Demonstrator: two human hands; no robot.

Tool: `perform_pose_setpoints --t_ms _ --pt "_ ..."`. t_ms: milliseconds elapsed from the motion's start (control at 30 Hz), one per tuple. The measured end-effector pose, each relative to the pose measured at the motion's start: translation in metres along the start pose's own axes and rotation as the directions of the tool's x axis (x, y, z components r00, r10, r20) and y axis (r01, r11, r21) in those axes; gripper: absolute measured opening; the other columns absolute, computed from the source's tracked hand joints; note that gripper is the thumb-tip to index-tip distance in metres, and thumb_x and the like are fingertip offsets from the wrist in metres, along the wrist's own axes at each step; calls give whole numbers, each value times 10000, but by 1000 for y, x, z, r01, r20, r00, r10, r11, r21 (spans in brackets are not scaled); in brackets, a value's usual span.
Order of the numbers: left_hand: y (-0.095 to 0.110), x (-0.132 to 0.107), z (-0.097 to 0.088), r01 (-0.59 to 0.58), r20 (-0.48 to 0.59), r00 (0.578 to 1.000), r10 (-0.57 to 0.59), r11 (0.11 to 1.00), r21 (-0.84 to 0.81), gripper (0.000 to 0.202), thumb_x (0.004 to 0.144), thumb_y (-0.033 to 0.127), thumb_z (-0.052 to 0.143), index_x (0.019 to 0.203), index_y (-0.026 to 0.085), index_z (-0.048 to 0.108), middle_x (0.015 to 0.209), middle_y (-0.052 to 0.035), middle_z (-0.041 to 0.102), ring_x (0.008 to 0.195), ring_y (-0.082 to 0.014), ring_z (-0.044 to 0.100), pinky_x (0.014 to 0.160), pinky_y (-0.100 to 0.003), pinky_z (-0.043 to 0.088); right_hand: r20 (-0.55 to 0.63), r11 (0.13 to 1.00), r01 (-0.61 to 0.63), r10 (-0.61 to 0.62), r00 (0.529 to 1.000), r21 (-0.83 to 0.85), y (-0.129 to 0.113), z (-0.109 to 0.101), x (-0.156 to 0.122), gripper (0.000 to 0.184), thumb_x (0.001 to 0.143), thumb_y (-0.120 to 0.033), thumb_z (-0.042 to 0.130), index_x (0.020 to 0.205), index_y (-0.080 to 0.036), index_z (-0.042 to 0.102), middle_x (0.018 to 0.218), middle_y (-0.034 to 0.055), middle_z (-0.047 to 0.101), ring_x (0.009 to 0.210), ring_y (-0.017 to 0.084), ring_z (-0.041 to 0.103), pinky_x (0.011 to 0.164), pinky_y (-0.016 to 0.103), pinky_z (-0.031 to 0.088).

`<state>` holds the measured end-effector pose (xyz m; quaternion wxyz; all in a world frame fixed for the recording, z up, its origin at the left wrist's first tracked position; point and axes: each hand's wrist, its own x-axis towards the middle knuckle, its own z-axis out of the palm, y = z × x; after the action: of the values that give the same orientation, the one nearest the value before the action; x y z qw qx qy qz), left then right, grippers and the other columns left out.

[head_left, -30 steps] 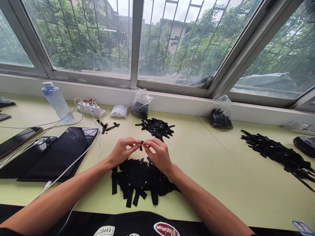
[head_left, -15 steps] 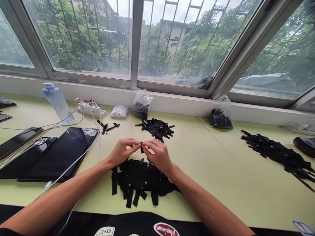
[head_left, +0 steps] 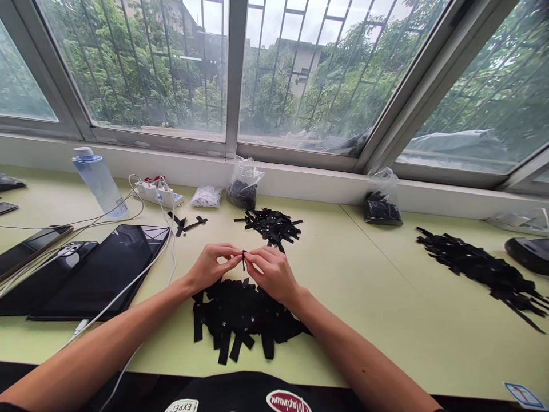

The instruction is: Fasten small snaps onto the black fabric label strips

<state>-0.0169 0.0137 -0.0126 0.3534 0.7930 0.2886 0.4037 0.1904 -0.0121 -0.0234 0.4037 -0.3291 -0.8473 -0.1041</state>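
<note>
Between the fingertips of my left hand (head_left: 217, 264) and my right hand (head_left: 272, 269) is a short black fabric strip (head_left: 244, 261), pinched from both sides. The strip hangs down a little, seen nearly edge-on. Both hands are closed in a pinch, just above the table. Below them lies a large pile of black strips (head_left: 240, 320), some with small white marks. Beyond the hands sits a smaller heap of black strips (head_left: 272, 224). A few loose black pieces (head_left: 180, 223) lie to the left of that heap.
On the left are a tablet (head_left: 107, 274), phones (head_left: 32, 249), white cables and a water bottle (head_left: 100, 183). A power strip (head_left: 158, 191), a white packet (head_left: 206, 197) and plastic bags (head_left: 243, 186) stand along the sill. More black strips (head_left: 476, 269) lie at right.
The strip has turned between my fingertips, from showing its flat face to looking narrower. Both hands stay nearly in place, and the view has shifted slightly.
</note>
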Motion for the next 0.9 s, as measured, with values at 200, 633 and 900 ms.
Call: perform_pose_setpoints --t_ms 200,633,900 --pt "-3 1 4 30 -34 999 -30 1000 4 180 911 229 623 886 170 791 868 -59 742 783 -169 657 729 -270 508 74 981 78 -66 995 -177 -3 2 1 120 962 -152 555 888 -172 647 856 63 705 761 194 606 712 336 470" --pt "6 7 12 203 -192 959 -207 978 -41 153 775 212 649 675 127 727 656 -27 687 637 -134 583 600 -224 447 82 979 72 -57 995 -188 -2 15 7 194 983 -138 482 812 -181 562 753 29 619 651 147 547 601 282 381" --pt "3 7 13 233 -183 955 -233 972 -25 221 788 290 673 655 124 734 638 -30 686 605 -136 580 556 -221 420 130 988 -20 41 991 -155 3 21 7 160 950 -138 520 810 -184 581 784 35 652 660 134 566 594 255 395"
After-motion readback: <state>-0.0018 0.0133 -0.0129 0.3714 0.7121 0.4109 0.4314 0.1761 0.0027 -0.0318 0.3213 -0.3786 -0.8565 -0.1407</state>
